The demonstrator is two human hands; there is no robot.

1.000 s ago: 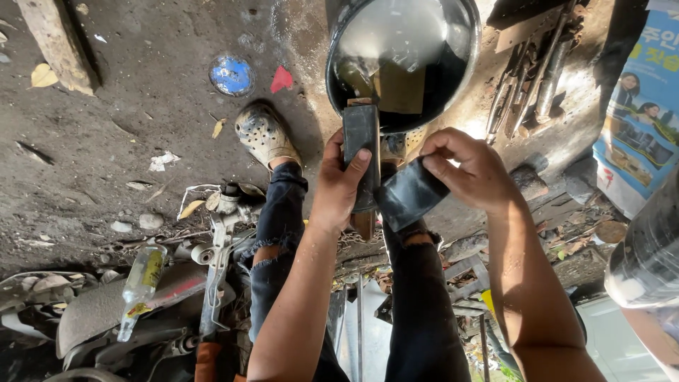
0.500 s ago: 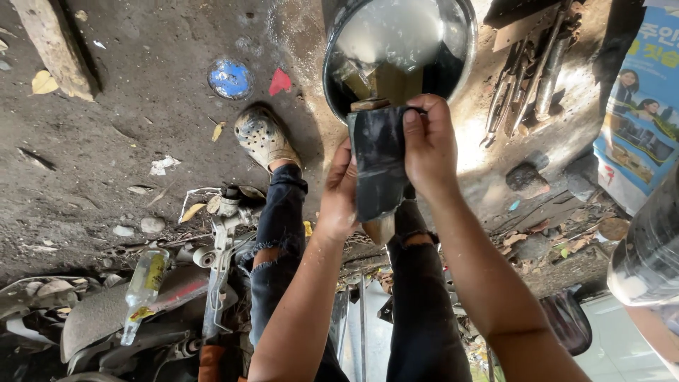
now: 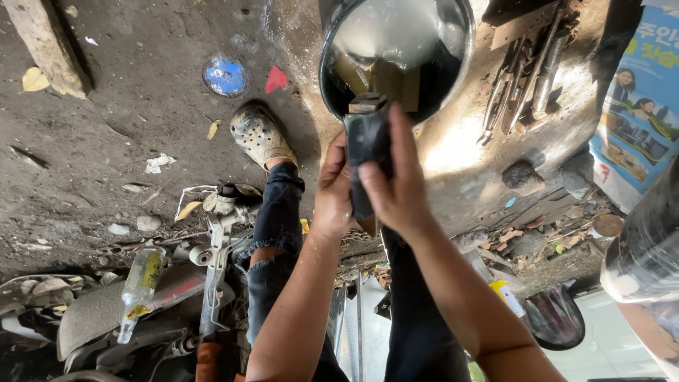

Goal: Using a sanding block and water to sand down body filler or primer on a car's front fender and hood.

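Gripping the pan handle, left hand clenched; right hand pressed cloth on it; wiping unfinished.

Our left hand and right hand around the bracket below the headlight bowl, tools to its right, our shoe to its left

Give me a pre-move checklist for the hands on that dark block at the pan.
1. Left hand on the dark block: ok, it grips the block's left side.
2. Right hand on the block: ok, fingers wrap over its front.
3. Block meets the round pan: ok, its top sits at the pan's lower rim.
4. Pan contents: cannot tell, glare hides them.
5. Foot in the perforated shoe apart from the pan: ok.
6. Tools to the right untouched: ok.
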